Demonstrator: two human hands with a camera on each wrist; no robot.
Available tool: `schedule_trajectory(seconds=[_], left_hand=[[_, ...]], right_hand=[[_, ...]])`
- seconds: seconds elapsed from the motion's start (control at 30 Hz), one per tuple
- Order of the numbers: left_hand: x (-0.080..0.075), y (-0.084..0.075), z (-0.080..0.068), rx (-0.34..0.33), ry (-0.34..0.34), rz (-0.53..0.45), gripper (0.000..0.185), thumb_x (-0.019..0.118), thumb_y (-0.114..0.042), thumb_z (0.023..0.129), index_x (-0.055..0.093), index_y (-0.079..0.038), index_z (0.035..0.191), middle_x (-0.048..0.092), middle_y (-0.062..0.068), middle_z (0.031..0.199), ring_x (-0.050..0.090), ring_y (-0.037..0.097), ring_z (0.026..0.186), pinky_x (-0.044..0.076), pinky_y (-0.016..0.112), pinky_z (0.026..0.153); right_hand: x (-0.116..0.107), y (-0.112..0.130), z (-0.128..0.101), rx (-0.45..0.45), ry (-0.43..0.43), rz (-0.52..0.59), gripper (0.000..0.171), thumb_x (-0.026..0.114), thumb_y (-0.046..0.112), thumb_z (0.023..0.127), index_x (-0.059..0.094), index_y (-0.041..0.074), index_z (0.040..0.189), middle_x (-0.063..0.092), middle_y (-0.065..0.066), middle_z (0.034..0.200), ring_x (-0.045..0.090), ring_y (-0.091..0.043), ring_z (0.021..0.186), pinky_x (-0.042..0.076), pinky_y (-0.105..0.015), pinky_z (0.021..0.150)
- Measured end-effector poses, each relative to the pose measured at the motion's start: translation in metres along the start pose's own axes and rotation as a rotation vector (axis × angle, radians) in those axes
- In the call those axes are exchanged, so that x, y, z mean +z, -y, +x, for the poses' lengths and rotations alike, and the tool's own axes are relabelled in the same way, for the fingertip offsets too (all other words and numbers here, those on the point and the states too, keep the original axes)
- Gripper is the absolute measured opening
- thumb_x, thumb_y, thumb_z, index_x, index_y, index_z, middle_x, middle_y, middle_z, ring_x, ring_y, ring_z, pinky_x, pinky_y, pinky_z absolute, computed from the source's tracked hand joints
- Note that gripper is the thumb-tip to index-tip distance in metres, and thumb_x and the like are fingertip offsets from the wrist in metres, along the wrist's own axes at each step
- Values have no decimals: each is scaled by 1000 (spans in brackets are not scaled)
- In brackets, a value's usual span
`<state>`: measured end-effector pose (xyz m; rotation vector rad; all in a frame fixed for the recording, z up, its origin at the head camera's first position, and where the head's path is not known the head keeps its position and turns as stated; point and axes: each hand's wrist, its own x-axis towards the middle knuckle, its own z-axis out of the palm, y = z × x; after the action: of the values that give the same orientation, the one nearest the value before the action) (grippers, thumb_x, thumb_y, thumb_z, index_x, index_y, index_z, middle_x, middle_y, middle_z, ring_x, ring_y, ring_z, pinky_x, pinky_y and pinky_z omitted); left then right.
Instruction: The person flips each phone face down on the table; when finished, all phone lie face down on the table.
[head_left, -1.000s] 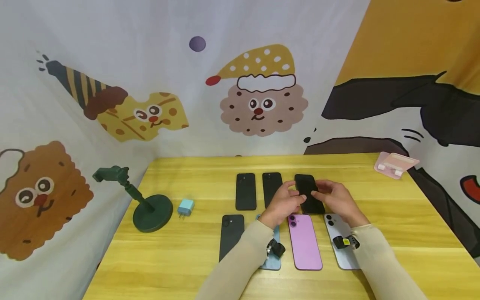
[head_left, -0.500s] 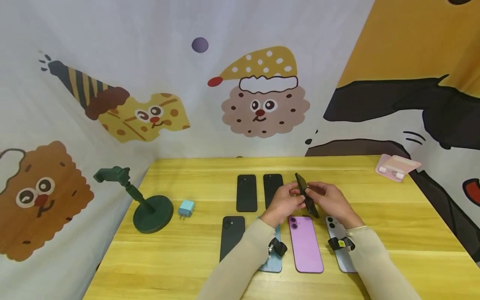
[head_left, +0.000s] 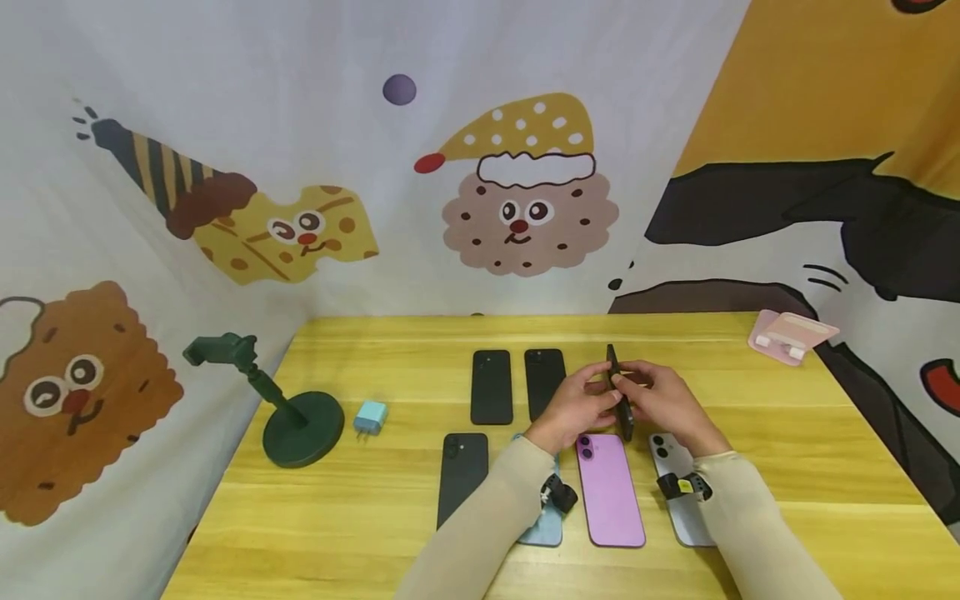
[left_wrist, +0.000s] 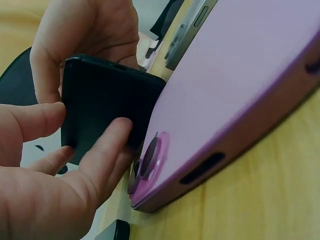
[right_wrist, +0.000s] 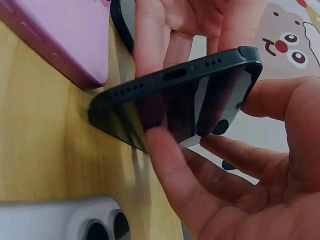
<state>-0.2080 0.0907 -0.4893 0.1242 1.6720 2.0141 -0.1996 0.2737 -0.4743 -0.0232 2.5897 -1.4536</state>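
A black smartphone (head_left: 626, 419) stands tilted on its long edge between both hands, above the second row of phones. My left hand (head_left: 572, 410) holds it from the left, fingertips along its side, and my right hand (head_left: 669, 402) grips it from the right with thumb and fingers. In the right wrist view the phone's (right_wrist: 180, 95) bottom edge shows a charging port and its glossy screen faces the right hand. The left wrist view shows its matte dark back. Just below lies a pink smartphone (head_left: 611, 492), camera side up.
Black phones (head_left: 491, 387) (head_left: 544, 375) lie at the back. In front are a dark phone (head_left: 461, 475), a light blue phone (head_left: 546, 529) under the left forearm, and a white phone (head_left: 678, 467) under the right wrist. A green stand (head_left: 303, 429), blue charger (head_left: 371, 417) and pink stand (head_left: 791, 336) stand farther out.
The black phone lay nearly flat, face to the camera, one second ago. Both hands have turned it up onto its edge. The other phones have stayed in place.
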Motion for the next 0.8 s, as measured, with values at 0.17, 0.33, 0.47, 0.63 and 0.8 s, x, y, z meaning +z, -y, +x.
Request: schedule_trajectory(seconds=[0.17, 0.33, 0.47, 0.63, 0.8], left_hand=[[1, 4, 2, -9, 42, 46, 59, 70, -10, 103, 54, -33, 155, 59, 10, 151, 67, 29, 129, 57, 58, 104], [3, 9, 4, -10, 67, 73, 63, 71, -11, 102, 51, -36, 156, 55, 5, 156, 60, 25, 138, 56, 56, 106], [4, 11, 4, -7, 43, 83, 60, 72, -13, 102, 53, -34, 155, 50, 5, 161, 57, 25, 141, 57, 53, 105], [2, 10, 4, 0, 8, 16, 57, 72, -10, 101, 56, -25, 153, 55, 3, 155, 63, 27, 132, 59, 53, 101], [0, 7, 6, 5, -29, -112, 53, 69, -7, 101, 54, -13, 152, 59, 6, 143, 68, 29, 120, 61, 56, 97]], right_hand=[[-2, 3, -3, 13, -8, 11, 62, 65, 34, 106, 49, -5, 152, 60, -33, 139, 74, -23, 92, 66, -35, 71], [-4, 8, -7, 22, -24, 23, 58, 67, 23, 104, 50, -8, 150, 60, -36, 138, 74, -22, 89, 65, -34, 68], [-5, 9, -7, 17, -50, -5, 53, 66, 19, 104, 53, -8, 148, 62, -35, 135, 74, -25, 94, 64, -31, 68], [-10, 7, -8, 10, -100, -47, 50, 64, 15, 103, 53, -9, 146, 64, -34, 132, 73, -35, 104, 64, -31, 72], [-15, 15, -12, -23, -146, -53, 49, 65, 14, 103, 54, -10, 145, 66, -33, 132, 70, -38, 111, 60, -24, 76]])
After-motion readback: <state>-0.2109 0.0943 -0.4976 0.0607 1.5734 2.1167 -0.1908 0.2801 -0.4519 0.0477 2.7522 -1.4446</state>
